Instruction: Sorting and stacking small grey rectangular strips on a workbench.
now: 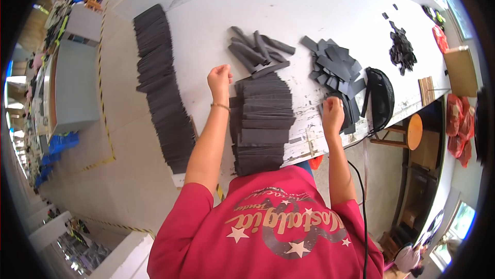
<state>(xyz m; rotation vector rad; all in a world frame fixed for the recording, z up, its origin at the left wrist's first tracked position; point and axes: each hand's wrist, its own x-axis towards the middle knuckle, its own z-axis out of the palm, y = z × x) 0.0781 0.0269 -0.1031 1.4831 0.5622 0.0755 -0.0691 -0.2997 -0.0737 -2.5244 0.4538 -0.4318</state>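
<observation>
My left hand (220, 79) is over the white table with its fingers curled closed, and nothing shows in them. It is left of the overlapping stack of dark fabric strips (264, 106) in front of me. My right hand (333, 113) is also closed, at the near edge of a loose pile of flat dark pieces (335, 65). Whatever its fingers may grip cannot be made out against the dark pieces. Several rolled or folded dark strips (260, 49) lie beyond the stack.
A long row of overlapping dark strips (160, 83) runs along the table's left side. Small black pieces (402, 52) are heaped at the far right. A black mesh-like pouch (380, 98) sits at the table's right edge, near a cable (363, 191) and a round wooden stool (414, 131).
</observation>
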